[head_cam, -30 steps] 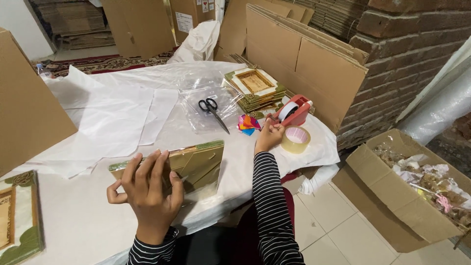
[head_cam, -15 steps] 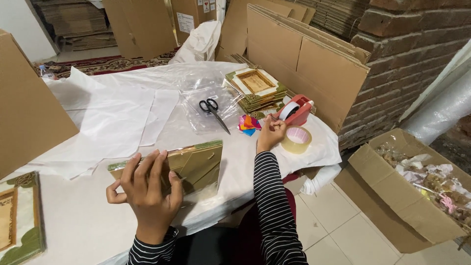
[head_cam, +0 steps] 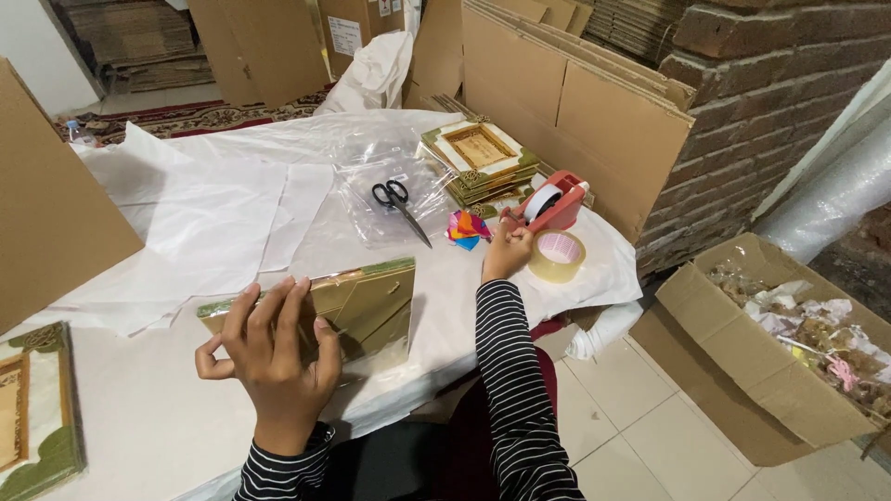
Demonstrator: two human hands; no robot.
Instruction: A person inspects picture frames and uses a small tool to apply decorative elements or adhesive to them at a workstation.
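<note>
Hardly anything has shifted since the earlier frames: both hands sit where they were, and the view has only drifted a touch. At the far left one gold and green frame lies flat, cut off by the picture's edge, with a brown cardboard sheet standing above it. Next comes the left hand, fingers spread and pressed flat on a second frame, a gold one seen from its back, which lies near the table's front edge; the hand hides most of its left half. White paper sheets cover the table behind, their number hard to tell as they overlap. One pair of black scissors rests on a clear plastic bag. A small stack of frames lies farther back; how many cannot be counted. The right hand is curled closed at the red tape dispenser, beside a small bright paper bundle, though what it grips is hidden. One tape roll sits just beside it, near the table's right edge. On the tiled floor stands one open cardboard box, cut off at right.
</note>
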